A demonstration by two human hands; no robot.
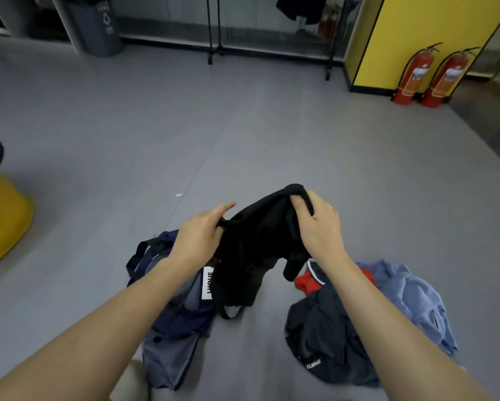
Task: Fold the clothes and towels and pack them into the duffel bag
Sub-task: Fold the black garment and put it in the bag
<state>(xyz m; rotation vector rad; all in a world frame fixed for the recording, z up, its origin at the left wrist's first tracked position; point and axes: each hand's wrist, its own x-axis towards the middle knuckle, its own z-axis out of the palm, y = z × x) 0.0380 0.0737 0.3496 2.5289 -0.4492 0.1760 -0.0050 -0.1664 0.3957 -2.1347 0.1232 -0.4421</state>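
Here both bare hands hold one black soft garment up in the air, above the grey floor. The left hand grips the left edge of the black cloth with the lower fingers closed on it, while its forefinger stretches out straight and touches nothing. The right hand is closed on the top right part of the same garment, with the thumb pressed on the bunched fabric. The cloth hangs down between the two hands, and a loose end dangles under the right wrist.

Under the left forearm lies the dark blue fabric duffel bag on the floor, with a black strap at its far left side and a white label with black letters on it. The hanging garment covers part of the bag; I cannot tell if it touches it.

On the near right lies a heap of unfolded clothes: a dark navy garment with white letters, a red piece with a white trim at its far side, and a light blue soft garment at the right.

Far right, two red fire extinguishers stand beside a yellow panel. At the left edge is a yellow rounded stool.
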